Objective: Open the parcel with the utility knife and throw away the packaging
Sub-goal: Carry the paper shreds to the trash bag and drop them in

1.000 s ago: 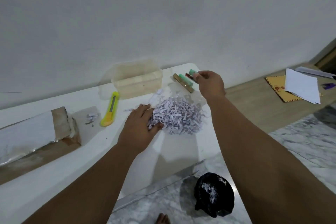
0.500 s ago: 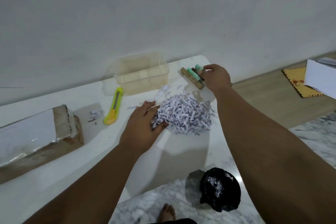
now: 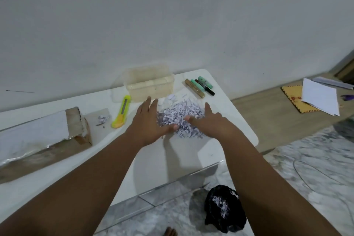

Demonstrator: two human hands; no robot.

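A heap of shredded white paper filler [image 3: 182,115] lies on the white table [image 3: 183,157]. My left hand [image 3: 151,122] rests flat against the heap's left side, fingers spread. My right hand [image 3: 206,122] lies open against its right side, thumb touching the shreds. Neither hand grips anything. The yellow utility knife [image 3: 121,111] lies to the left of my left hand. The opened brown parcel [image 3: 44,138] with silvery lining sits at the table's left end. A black rubbish bag [image 3: 225,209] with some shreds inside stands on the floor below.
A clear plastic tub [image 3: 149,86] stands behind the heap by the wall. Several small cosmetic tubes [image 3: 200,87] lie at the table's back right corner. White sheets [image 3: 319,97] and a yellow envelope [image 3: 295,99] lie on the floor at right. A thin cable [image 3: 306,176] lies on the floor.
My right hand let go of a small tube at the back right corner and came back to the right side of the shredded paper. My left hand stays on the heap.
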